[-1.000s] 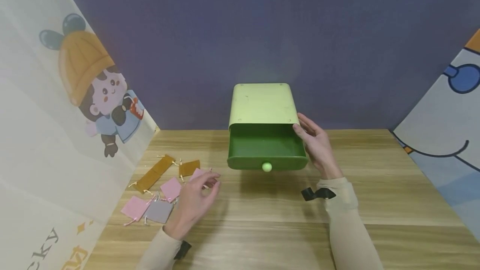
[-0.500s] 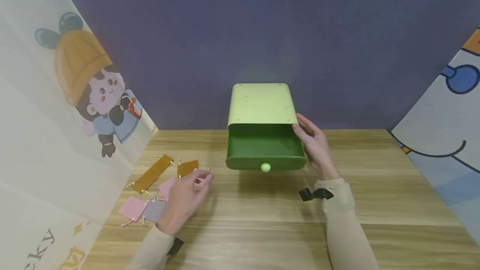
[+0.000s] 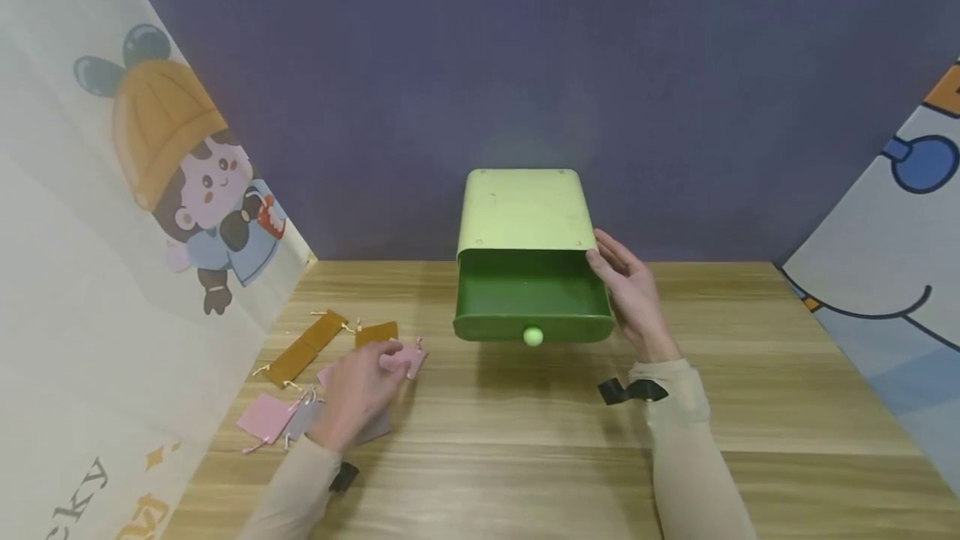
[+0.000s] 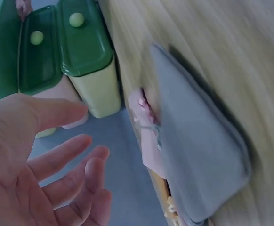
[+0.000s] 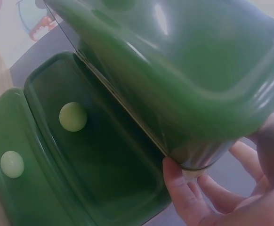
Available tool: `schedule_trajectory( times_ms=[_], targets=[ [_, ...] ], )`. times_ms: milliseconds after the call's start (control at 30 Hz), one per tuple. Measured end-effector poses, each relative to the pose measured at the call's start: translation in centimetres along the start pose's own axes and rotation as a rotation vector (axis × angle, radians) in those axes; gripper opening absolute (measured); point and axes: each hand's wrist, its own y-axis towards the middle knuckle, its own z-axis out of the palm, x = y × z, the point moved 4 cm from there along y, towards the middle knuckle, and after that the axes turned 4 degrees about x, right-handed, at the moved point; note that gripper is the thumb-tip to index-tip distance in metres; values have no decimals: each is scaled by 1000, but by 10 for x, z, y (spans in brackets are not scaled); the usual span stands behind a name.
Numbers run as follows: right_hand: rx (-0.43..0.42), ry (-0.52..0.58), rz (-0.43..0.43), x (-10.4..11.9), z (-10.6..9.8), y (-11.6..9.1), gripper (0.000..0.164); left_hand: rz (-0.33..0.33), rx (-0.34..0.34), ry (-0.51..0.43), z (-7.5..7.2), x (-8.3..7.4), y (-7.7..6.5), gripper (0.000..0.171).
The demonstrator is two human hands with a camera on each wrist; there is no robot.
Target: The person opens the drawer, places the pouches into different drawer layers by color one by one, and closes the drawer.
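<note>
My left hand (image 3: 356, 390) is low over the left of the table, its fingertips by a pink drawstring pouch (image 3: 408, 359); whether they touch is unclear. In the left wrist view its fingers (image 4: 64, 153) are parted with nothing between them, and a grey pouch (image 4: 200, 141) lies close by. Against the right side of a pale-green cabinet (image 3: 525, 207) rests my right hand (image 3: 633, 298), thumb at the front top corner. The cabinet's top drawer (image 3: 532, 294) is pulled out and looks bare inside. Two pushed-in drawers (image 5: 99, 160) with round knobs show below it.
Brown pouches (image 3: 303, 348), another pink pouch (image 3: 266, 417) and grey pouches (image 3: 373, 426) lie at the table's left, partly hidden by the left hand. A dark wall (image 3: 390, 107) stands behind the cabinet. Printed panels (image 3: 67, 273) rise at both sides.
My left hand has moved left toward the pouches, uncovering the pink pouch's right part and a grey patch beneath the wrist. The right hand, cabinet and drawer stay as they were.
</note>
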Motion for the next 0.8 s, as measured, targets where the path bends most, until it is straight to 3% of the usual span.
schedule_trajectory(
  times_ms=[433, 600, 800],
  targets=[
    [-10, -16, 13, 1, -2, -1, 69, -72, 121, -18, 9, 17, 14, 43],
    [-4, -13, 10, 1, -2, -1, 70, -61, 191, 25, 12, 22, 18, 47],
    [3, 4, 16, 2, 0, -1, 70, -58, 231, 35, 15, 27, 22, 39]
  ],
)
